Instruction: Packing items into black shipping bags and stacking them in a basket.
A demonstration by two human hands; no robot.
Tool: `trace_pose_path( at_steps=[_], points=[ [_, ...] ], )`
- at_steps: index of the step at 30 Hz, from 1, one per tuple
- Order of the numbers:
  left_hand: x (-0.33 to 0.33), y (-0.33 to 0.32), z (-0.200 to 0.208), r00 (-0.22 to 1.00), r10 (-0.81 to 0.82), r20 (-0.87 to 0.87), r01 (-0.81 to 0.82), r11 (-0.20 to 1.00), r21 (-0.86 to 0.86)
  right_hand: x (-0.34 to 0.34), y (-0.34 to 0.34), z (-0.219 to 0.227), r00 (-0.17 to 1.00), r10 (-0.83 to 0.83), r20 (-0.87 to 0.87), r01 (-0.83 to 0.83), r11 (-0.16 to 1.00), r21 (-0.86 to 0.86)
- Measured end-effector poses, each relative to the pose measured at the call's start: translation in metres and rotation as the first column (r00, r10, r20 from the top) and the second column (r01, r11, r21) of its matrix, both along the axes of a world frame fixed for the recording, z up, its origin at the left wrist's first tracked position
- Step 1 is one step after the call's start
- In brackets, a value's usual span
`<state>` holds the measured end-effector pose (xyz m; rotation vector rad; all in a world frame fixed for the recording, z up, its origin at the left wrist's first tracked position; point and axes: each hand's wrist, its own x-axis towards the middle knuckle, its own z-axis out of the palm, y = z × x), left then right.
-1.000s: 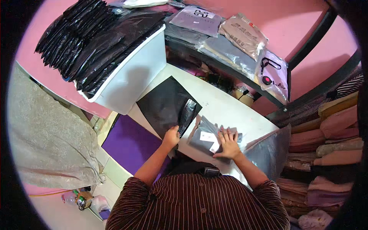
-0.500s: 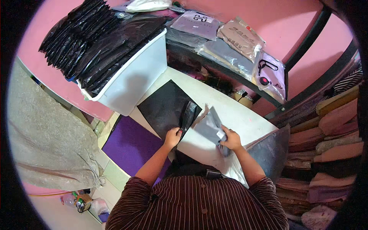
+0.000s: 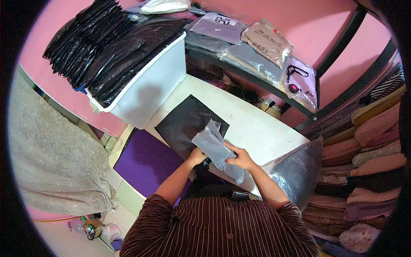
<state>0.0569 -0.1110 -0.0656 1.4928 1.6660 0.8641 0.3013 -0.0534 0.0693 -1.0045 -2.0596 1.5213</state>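
My right hand (image 3: 242, 158) grips a folded grey packet (image 3: 211, 145), which looks wrapped in clear plastic. The packet is tilted, and its far end overlaps the near right part of a flat black plastic bag (image 3: 177, 122). That bag lies on the white table (image 3: 257, 126). My left hand (image 3: 197, 156) is closed on the bag's near edge, where the plastic bunches up. Some of its fingers are hidden behind the packet. I cannot tell whether the packet is inside the bag's mouth or above it.
A white bin (image 3: 147, 96) full of stacked black packages (image 3: 85, 47) stands at the back left. Beside the table lies a purple mat (image 3: 147, 156). Wrapped garments (image 3: 267, 40) rest on a black shelf behind. Clear plastic (image 3: 295, 167) and stacked folded cloth (image 3: 372, 171) are at right.
The grey packet has moved left in my right hand, from beside the black bag to over its near right part. My left hand stays near the bag's edge, and the bag has shifted slightly.
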Motion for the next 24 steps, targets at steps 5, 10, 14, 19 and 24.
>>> trace_pose_path(
  at_steps=[5, 10, 14, 19, 24],
  points=[
    [-0.02, -0.013, 0.013, 0.931, 0.291, 0.22, -0.254, 0.95, -0.18, 0.021, -0.019, -0.025, 0.914, -0.007, 0.407, -0.058, 0.987, 0.148],
    [-0.008, -0.001, 0.064, 0.91, 0.35, 0.222, -0.367, 0.929, 0.039, 0.019, -0.032, -0.015, 0.805, -0.098, 0.585, -0.134, 0.931, 0.34],
    [-0.004, 0.009, 0.091, 0.916, 0.393, 0.084, -0.39, 0.82, 0.419, 0.012, -0.04, -0.006, 0.766, -0.097, 0.636, -0.282, 0.838, 0.468],
    [-0.012, 0.008, 0.123, 0.974, 0.227, 0.019, -0.216, 0.89, 0.401, 0.014, -0.027, -0.003, 0.795, 0.015, 0.607, -0.399, 0.767, 0.503],
    [-0.015, -0.005, 0.144, 0.991, 0.092, -0.098, -0.044, 0.912, 0.407, 0.015, -0.007, 0.003, 0.924, -0.072, 0.376, -0.036, 0.961, 0.273]
  ],
)
